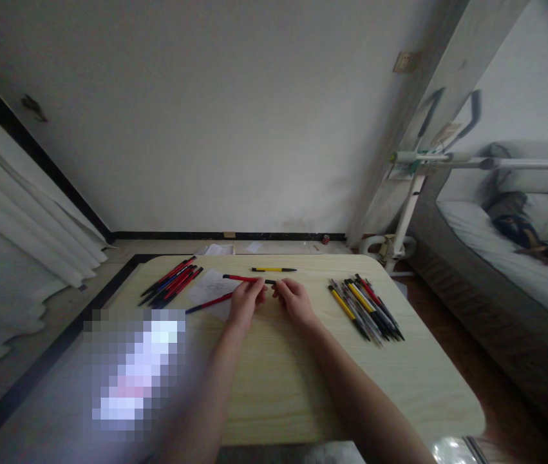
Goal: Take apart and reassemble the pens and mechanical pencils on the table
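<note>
A red pen with black ends lies level between my two hands, above the middle of the table. My left hand pinches its red barrel. At the pen's dark right end, the fingertips of my right hand are closed. Just beyond the hands a yellow pen with black ends rests on the table. Another red pen slants across a white sheet of paper, its right end reaching behind my left hand.
Red and dark blue pens form a pile at the table's left. Yellow, grey and red pens are heaped at its right. The pale wooden table has a blurred bright patch at its left. A white exercise stand and a sofa stand to the right.
</note>
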Demonstrator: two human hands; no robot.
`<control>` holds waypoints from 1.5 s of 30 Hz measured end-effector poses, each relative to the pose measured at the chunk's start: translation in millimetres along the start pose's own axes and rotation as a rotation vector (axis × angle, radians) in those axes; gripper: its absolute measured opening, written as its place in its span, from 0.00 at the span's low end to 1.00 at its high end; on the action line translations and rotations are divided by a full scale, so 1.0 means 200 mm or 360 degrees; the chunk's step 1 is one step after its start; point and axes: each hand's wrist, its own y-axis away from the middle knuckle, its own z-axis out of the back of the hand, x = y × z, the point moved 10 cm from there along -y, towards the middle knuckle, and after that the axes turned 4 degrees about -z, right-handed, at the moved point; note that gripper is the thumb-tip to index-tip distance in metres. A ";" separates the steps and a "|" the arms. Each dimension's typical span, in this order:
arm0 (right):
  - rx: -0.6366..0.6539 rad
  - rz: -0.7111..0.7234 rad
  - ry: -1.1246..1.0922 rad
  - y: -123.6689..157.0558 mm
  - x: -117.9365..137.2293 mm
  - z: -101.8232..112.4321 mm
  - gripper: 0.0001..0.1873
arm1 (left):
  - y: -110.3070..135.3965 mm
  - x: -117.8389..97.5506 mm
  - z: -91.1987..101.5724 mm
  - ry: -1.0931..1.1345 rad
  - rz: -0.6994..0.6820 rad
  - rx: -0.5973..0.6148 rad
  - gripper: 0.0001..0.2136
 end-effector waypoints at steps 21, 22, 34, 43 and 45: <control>-0.0012 -0.0009 0.0034 0.01 0.00 -0.02 0.14 | 0.00 0.01 0.02 0.0066 0.0011 -0.0085 0.15; -0.0005 -0.0020 0.0037 0.00 0.00 -0.02 0.15 | 0.00 0.00 0.02 0.0071 0.0005 -0.0075 0.15; 0.0016 -0.0040 0.0053 0.00 -0.01 -0.02 0.22 | 0.01 0.02 0.00 0.0067 0.0071 -0.0052 0.15; 0.0032 0.0026 0.0095 0.01 -0.01 -0.03 0.19 | 0.00 -0.01 0.01 -0.0061 -0.0042 -0.0057 0.14; 0.0017 0.0049 0.0130 0.01 0.00 -0.03 0.18 | 0.00 -0.02 0.02 -0.0087 -0.0065 -0.0072 0.14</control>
